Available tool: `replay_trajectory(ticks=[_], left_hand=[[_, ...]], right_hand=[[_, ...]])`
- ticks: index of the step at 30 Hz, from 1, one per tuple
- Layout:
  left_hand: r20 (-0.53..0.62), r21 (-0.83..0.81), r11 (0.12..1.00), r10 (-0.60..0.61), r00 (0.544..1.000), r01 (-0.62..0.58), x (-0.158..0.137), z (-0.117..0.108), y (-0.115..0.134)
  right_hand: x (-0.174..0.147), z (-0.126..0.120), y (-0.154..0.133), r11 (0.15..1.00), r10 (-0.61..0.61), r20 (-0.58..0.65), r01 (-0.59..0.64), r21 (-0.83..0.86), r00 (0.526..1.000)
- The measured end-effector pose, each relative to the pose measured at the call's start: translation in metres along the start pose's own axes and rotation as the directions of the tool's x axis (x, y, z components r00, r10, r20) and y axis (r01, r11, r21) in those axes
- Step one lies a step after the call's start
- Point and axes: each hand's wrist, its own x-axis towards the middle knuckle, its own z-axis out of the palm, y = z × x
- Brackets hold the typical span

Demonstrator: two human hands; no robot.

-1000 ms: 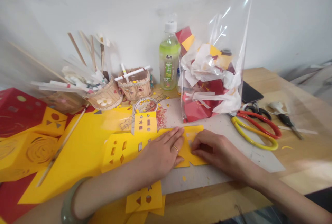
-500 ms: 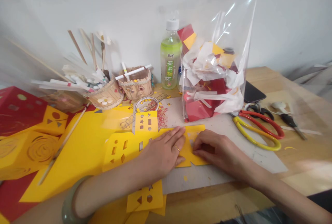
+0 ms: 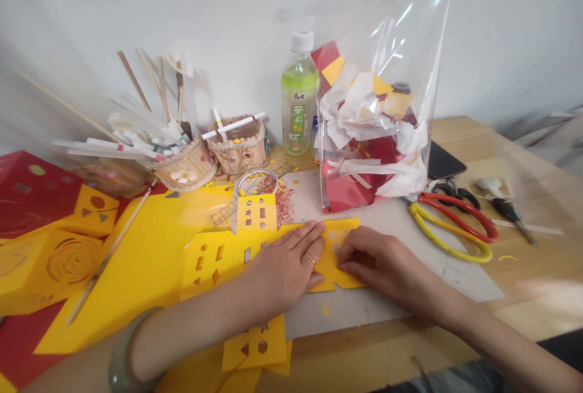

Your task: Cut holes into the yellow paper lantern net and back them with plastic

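Note:
A yellow paper cutout with small shaped holes lies flat on a grey board; its flaps spread up, down and to the right. My left hand, a ring on one finger, rests flat across its middle with fingers stretched out. Over the right-hand flap my right hand has its fingers curled together in a pinch. Whatever is between those fingertips is hidden. Cut holes show in the flap just left of them.
Behind stand a clear bag of paper scraps, a green drink bottle and wooden baskets with pens. Scissors lie right, near a black phone. Yellow sheets, a stick and a red paper box fill the left.

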Motion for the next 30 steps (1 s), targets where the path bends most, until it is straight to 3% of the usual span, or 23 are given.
replay_trajectory(ticks=[30], left_hand=[[0.008, -0.026, 0.999, -0.025, 1.0, 0.025, 0.0002, 0.001, 0.0008]], right_hand=[[0.0006, 0.0001, 0.0016, 1.0, -0.003, -0.018, 0.002, -0.028, 1.0]])
